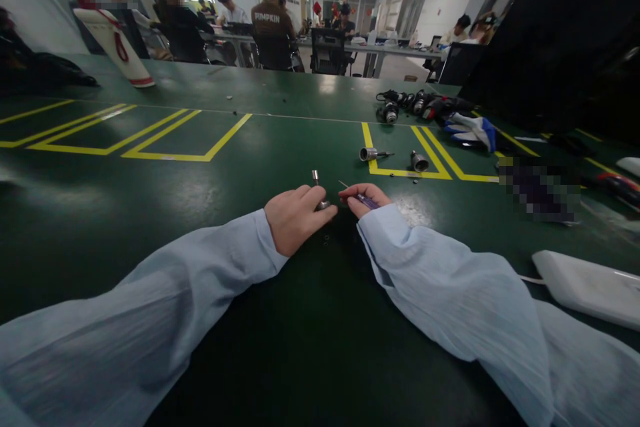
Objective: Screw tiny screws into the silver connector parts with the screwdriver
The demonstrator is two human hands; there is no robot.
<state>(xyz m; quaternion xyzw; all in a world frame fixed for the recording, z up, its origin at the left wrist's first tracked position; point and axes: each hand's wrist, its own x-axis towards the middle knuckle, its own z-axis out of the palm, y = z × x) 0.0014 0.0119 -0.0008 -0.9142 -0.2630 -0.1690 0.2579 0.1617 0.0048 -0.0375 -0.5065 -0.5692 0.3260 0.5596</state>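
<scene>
1. The left hand [295, 217] is closed around a small metal part [317, 180]. The heel of the hand rests on the green worktop [280, 147], and the part's thin stem stands up above the knuckles.
2. The right hand [363, 199] pinches a purple-handled pick [367, 201]. Its fine tip points up and left, near the part; I cannot tell whether they touch.
3. My judgement is that this fine work goes best with both wrists planted on the worktop, the part gripped firmly so it cannot turn, and only the fingers moving the pick.
4. A few tiny dark bits [326, 238] lie just in front of the left wrist, where a sliding sleeve could sweep them off.
5. Beyond the hands, two loose metal fittings [373, 154] lie along the yellow floor-tape lines [440, 173], apart from both hands.
6. There is open room to the left and straight ahead.
7. The right side is tighter: a white device [590, 287] lies near the right elbow, with blue-and-white gloves [473, 130] and a cluster of black tools [410, 103] farther back.
8. Other people sit at tables well behind.
</scene>
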